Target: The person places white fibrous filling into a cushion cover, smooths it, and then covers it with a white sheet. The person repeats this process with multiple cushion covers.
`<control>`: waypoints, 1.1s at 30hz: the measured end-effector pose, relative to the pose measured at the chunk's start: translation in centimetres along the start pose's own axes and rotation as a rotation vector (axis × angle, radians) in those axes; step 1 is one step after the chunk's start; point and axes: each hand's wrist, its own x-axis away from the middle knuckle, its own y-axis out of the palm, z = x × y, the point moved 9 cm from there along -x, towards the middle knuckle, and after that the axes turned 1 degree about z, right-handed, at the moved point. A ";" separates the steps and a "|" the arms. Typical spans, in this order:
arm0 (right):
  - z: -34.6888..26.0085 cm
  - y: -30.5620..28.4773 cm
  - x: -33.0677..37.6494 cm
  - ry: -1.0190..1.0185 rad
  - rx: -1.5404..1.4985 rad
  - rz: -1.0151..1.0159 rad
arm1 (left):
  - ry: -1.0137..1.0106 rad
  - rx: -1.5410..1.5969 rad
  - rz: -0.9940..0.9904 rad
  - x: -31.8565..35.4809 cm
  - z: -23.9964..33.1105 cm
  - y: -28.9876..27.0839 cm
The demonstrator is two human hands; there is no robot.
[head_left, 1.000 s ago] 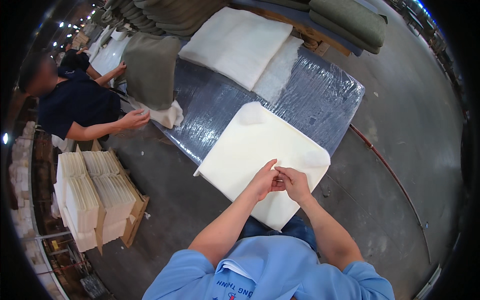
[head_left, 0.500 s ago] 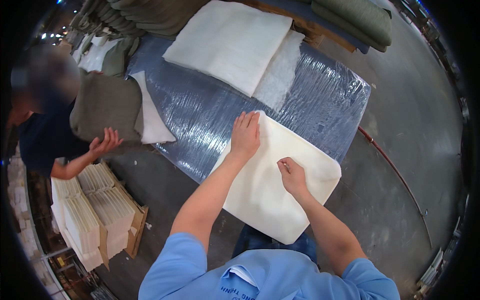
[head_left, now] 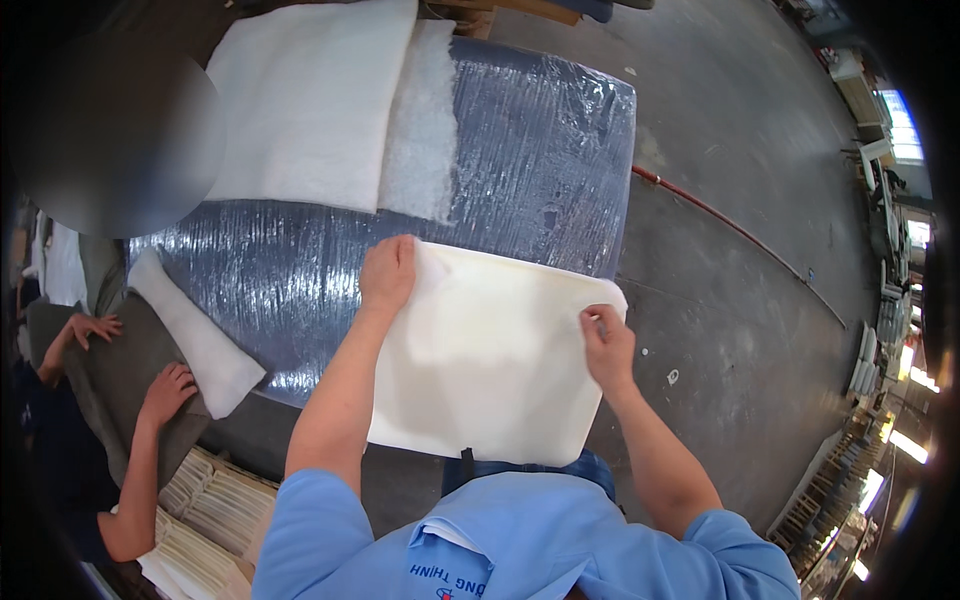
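A cream foam cushion (head_left: 490,360) with rounded corners lies flat in front of me, partly on a table wrapped in shiny plastic film and partly over my lap. White wadding shows along its far edge. My left hand (head_left: 388,275) is closed at the far left corner, fingers curled over the edge. At the far right corner, my right hand (head_left: 608,345) pinches the cushion's edge between thumb and fingers. Beyond the cushion lie stacked white wadding sheets (head_left: 310,110), apart from both hands.
The film-wrapped blue table (head_left: 540,150) extends ahead and left. To the left, a co-worker's hands (head_left: 168,393) rest on a grey-green cushion (head_left: 130,360) beside a white wadding strip (head_left: 205,340). Cream foam pieces (head_left: 210,500) are stacked below. A red hose (head_left: 720,215) lies on the right floor.
My right hand has moved from above the cushion's middle to its far right corner. The cushion now sits squarer to me. The co-worker has lowered the grey-green cushion. My view has turned right.
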 end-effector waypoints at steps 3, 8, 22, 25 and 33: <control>1.4 -0.1 0.2 -0.026 0.227 -0.093 | 0.095 -0.061 0.068 0.1 1.3 0.5; 3.1 -0.8 -0.5 0.105 0.105 -0.247 | 0.103 -0.082 0.108 0.7 0.6 -0.4; 8.7 -9.8 1.1 0.029 -0.065 0.092 | 0.183 -0.562 0.170 8.4 7.0 1.2; 10.5 -11.7 4.3 -0.034 -0.003 0.024 | 0.121 -0.521 0.221 10.5 8.8 1.0; 8.5 -15.1 9.8 -0.163 -0.395 -0.240 | -0.226 0.603 -0.079 28.7 16.2 10.6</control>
